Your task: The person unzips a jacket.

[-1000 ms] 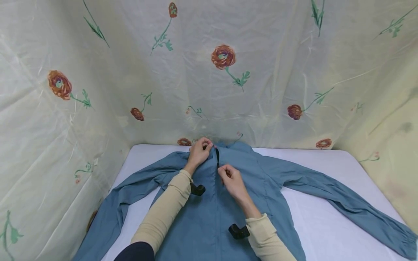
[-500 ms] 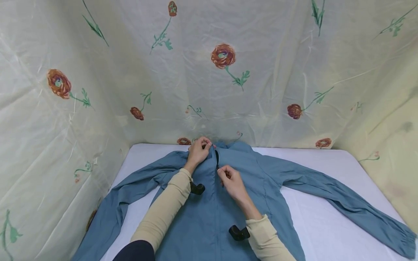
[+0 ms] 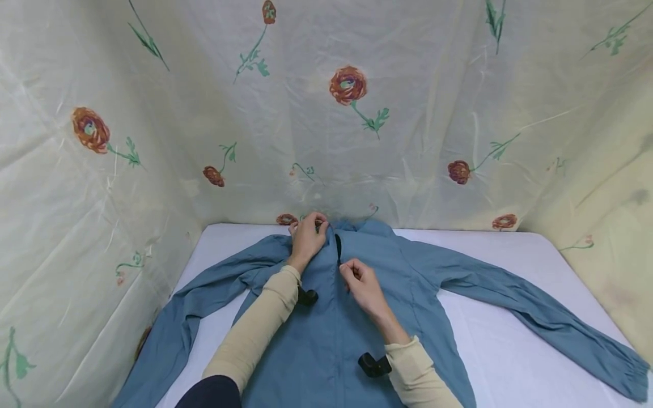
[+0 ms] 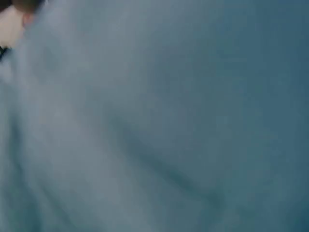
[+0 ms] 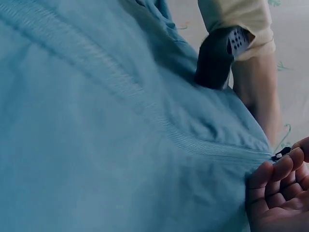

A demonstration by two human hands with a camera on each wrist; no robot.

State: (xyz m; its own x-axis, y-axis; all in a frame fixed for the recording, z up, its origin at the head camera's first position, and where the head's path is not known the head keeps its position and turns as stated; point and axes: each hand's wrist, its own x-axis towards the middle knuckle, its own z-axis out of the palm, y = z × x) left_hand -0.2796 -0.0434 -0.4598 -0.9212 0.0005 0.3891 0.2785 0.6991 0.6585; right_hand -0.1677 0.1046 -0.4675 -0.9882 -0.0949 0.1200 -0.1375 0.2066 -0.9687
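Head view: left hand (image 3: 309, 238) pinches the jacket (image 3: 312, 351) near its neck, right hand (image 3: 363, 281) the zipper pull (image 5: 281, 154), ideally guided straight.

Your jacket (image 3: 316, 351) looks like smooth, matt cloth, its zip (image 5: 113, 72) finely ribbed; the sheeting (image 3: 418, 102) across the upper frame is creased, faintly glossy, plastic-like.

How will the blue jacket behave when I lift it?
The blue jacket would probably hang floppy, because its sleeves lie in soft folds. It may be light, as it looks thin. The zipper strip likely bends too: the right wrist view shows it curving.
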